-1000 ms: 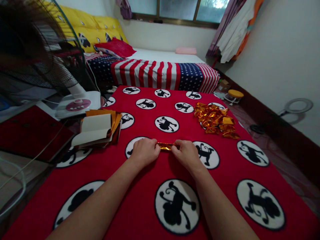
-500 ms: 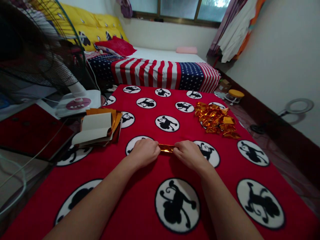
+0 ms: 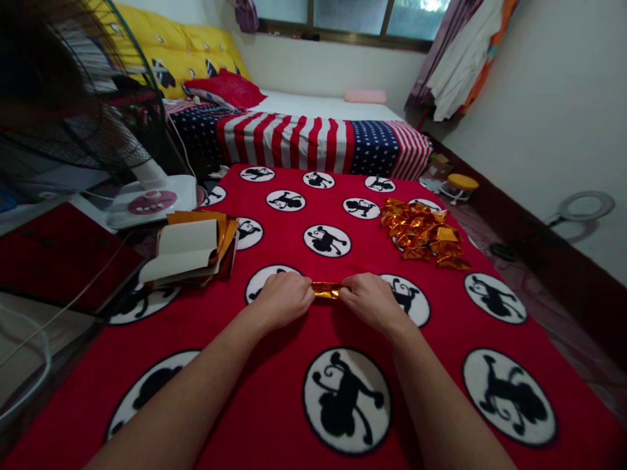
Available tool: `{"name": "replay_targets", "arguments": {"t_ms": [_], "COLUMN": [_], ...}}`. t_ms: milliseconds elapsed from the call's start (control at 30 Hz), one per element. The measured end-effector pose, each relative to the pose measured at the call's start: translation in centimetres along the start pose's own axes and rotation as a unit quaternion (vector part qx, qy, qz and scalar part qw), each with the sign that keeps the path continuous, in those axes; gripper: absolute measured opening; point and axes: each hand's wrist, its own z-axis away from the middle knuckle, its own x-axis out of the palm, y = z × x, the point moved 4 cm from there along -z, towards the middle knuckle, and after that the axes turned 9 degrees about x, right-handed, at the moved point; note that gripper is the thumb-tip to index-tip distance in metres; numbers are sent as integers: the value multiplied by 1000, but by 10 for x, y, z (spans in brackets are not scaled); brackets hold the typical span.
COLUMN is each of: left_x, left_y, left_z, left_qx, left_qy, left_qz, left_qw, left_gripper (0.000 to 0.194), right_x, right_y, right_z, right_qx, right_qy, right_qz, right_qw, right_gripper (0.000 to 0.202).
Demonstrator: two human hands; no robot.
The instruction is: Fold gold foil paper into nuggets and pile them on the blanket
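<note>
A narrow folded strip of shiny gold foil paper [image 3: 326, 290] stretches between my two hands, just above the red cloth with monkey prints [image 3: 294, 405]. My left hand [image 3: 285, 295] is closed on its left end, and my right hand [image 3: 369, 298] grips the right end. Both sets of fingers hide the strip's ends. Several folded gold foil pieces [image 3: 422, 234] lie in a heap on the cloth, beyond my right hand. To the left is a stack of foil paper sheets [image 3: 189, 248], pale backs up, with orange edges showing.
An electric fan [image 3: 151, 202] stands at the left, near a dark red panel [image 3: 63, 254] and a pale cable [image 3: 46, 359]. Behind the cloth is a bed with a striped and starred cover [image 3: 304, 140]. A yellow-topped stool [image 3: 462, 183] is on the floor at the right.
My hands stay in nearly the same place on the foil strip. The glint on the strip has shifted slightly, and the view has moved a little.
</note>
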Motion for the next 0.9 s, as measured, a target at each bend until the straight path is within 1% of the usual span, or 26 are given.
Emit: {"name": "replay_targets", "arguments": {"t_ms": [133,333,500,900], "left_x": [2,3,2,5], "left_y": [-1,1,0,-4], "left_z": [0,0,0,-2], "left_qx": [1,13,8,31], "left_qy": [3,-1,-3,-8], "left_qz": [-10,-8,-5,28], "left_qw": [1000,1000,1000,999], "left_gripper": [37,37,37,37], "right_x": [1,0,0,1], "right_y": [-1,-1,-1,0], "right_z": [0,-1,0,-1], "right_qx": [1,15,10,14], "right_qy": [-7,16,-1,-16], "right_qz": [-5,-26,-24,-32], "right_qw": [1000,999,1000,999], "right_gripper": [27,28,28,29]}}
